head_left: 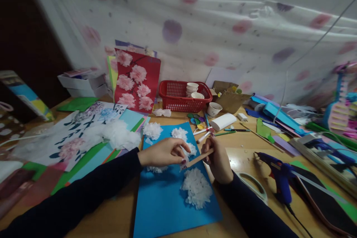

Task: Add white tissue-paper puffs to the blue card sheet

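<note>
My right hand point(219, 160) is closed around a flat wooden craft stick point(201, 157), which slants down to the left over a blue sheet point(164, 208). At the stick's far end, the fingers of my left hand point(164, 152) are bent together in a pinch. Something small and pale shows at those fingertips, too small to name. On the blue sheet below the stick sits a ruffled white paper flower point(197, 189). Another white paper flower point(153, 131) lies at its top left corner. More white flowers are partly covered by my left hand.
A blue glue gun point(279, 176) and scissors point(255, 186) lie at right, beside a dark phone-like slab point(325, 200). Behind stand a red basket point(178, 104) with paper cups and a red card point(139, 78) with pink flowers. Another person's blurred hand point(13, 189) is at far left.
</note>
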Tool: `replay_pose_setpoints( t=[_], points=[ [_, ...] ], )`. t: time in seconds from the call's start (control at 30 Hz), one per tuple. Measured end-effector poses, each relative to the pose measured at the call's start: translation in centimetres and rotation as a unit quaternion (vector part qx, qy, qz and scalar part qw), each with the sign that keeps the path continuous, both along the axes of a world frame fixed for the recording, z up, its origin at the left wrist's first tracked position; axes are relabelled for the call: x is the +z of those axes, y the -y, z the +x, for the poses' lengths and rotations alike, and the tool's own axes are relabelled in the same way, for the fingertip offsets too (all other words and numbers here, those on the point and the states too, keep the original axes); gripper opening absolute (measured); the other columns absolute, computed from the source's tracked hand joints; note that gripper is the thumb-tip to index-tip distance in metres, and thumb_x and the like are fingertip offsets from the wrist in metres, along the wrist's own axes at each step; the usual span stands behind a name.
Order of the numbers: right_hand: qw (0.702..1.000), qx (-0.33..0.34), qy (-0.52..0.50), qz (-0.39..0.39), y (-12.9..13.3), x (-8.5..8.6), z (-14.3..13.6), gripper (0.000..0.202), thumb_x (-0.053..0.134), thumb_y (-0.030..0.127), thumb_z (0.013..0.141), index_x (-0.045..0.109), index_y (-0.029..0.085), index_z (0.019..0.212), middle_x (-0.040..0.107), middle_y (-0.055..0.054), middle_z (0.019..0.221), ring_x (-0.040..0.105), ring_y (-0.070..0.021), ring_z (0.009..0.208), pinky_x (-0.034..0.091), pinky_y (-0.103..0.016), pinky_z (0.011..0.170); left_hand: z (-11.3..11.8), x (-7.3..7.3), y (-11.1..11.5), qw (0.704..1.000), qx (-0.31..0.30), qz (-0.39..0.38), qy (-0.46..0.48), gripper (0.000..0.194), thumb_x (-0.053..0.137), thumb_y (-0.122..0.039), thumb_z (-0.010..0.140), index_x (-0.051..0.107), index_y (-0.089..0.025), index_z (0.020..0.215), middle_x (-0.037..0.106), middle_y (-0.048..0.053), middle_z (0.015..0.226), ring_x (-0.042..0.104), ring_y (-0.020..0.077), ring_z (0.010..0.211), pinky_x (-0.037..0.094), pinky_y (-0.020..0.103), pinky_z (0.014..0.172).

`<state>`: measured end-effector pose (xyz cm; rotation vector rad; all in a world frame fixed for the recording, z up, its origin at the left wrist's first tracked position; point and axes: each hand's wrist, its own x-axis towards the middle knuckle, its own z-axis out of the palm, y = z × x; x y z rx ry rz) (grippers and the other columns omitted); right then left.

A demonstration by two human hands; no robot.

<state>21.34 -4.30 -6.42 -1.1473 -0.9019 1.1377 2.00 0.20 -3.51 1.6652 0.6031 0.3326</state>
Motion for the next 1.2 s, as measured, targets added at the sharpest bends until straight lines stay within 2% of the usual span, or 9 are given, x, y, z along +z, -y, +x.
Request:
replay_pose_setpoints(
  t=[0.3, 0.4, 0.53, 0.7, 0.8, 0.9, 1.2],
  points=[
    [0.998, -0.043, -0.043, -0.015, -0.2, 0.4, -0.1, 0.048, 0.049, 0.051, 0.081, 0.043, 0.020, 0.044, 0.034, 0.005, 0.028, 0.027, -0.0060, 0.027, 0.021, -0.018, 0.030, -0.1, 0.5, -0.2, 0.999, 0.013, 0.016, -0.031, 0.026, 0.059, -0.012, 0.075, 0.057, -0.014, 0.101, 0.067, 0.003, 0.080, 0.065, 0.0139, 0.074, 0.046, 0.024, 0.067],
    [0.996, -0.057, -0.058, -0.022, -0.2, 0.5, 0.0, 0.049, 0.049, 0.050, 0.080, 0.045, 0.018, 0.043, 0.034, 0.005, 0.028, 0.026, -0.0047, 0.027, 0.020, -0.017, 0.030, 0.1, 0.5, -0.1, 1.000, 0.009, 0.001, -0.026, 0.025, 0.059, -0.013, 0.076, 0.057, -0.014, 0.101, 0.068, 0.004, 0.082, 0.065, 0.0152, 0.076, 0.045, 0.024, 0.067],
    [0.995, -0.073, -0.069, -0.025, -0.3, 0.5, 0.0, 0.048, 0.049, 0.047, 0.079, 0.047, 0.017, 0.042, 0.034, 0.005, 0.028, 0.025, -0.0040, 0.026, 0.018, -0.016, 0.030, 0.2, 0.6, -0.1, 1.000, 0.010, -0.018, -0.009, 0.019, 0.054, -0.017, 0.082, 0.057, -0.013, 0.100, 0.068, 0.004, 0.075, 0.064, 0.0141, 0.069, 0.044, 0.025, 0.066],
    [0.990, -0.102, -0.083, -0.043, -0.3, 0.9, 0.1, 0.048, 0.048, 0.044, 0.081, 0.046, 0.017, 0.042, 0.034, 0.005, 0.030, 0.025, -0.0035, 0.026, 0.017, -0.016, 0.030, 0.0, 0.4, -0.3, 0.997, 0.010, -0.078, 0.007, 0.031, 0.067, -0.019, 0.074, 0.054, -0.013, 0.102, 0.067, 0.003, 0.080, 0.067, 0.0160, 0.074, 0.047, 0.027, 0.072],
    [0.986, -0.134, -0.096, -0.022, -0.3, 1.1, 0.5, 0.046, 0.048, 0.045, 0.082, 0.044, 0.018, 0.045, 0.036, 0.005, 0.032, 0.026, -0.0038, 0.026, 0.017, -0.017, 0.030, -0.1, 0.2, -0.5, 0.997, 0.030, -0.076, -0.001, 0.034, 0.070, -0.016, 0.070, 0.055, -0.012, 0.101, 0.066, 0.003, 0.079, 0.068, 0.0166, 0.075, 0.048, 0.028, 0.073],
    [0.982, -0.161, -0.098, -0.004, -0.2, 1.2, 1.0, 0.047, 0.045, 0.046, 0.084, 0.042, 0.019, 0.045, 0.034, 0.005, 0.032, 0.026, -0.0045, 0.026, 0.016, -0.019, 0.030, -0.2, 0.0, -0.7, 0.996, 0.020, -0.081, 0.021, 0.036, 0.071, -0.017, 0.071, 0.055, -0.012, 0.103, 0.068, 0.006, 0.081, 0.068, 0.0184, 0.079, 0.048, 0.030, 0.076],
    [0.987, -0.115, -0.112, 0.004, 0.2, 1.2, 0.4, 0.046, 0.050, 0.045, 0.081, 0.043, 0.019, 0.044, 0.033, 0.006, 0.032, 0.025, -0.0044, 0.027, 0.017, -0.019, 0.031, 0.0, -0.4, -0.4, 0.994, 0.003, -0.101, 0.046, 0.035, 0.072, -0.017, 0.071, 0.055, -0.013, 0.101, 0.069, 0.006, 0.082, 0.068, 0.0182, 0.080, 0.048, 0.033, 0.080]
  ],
)
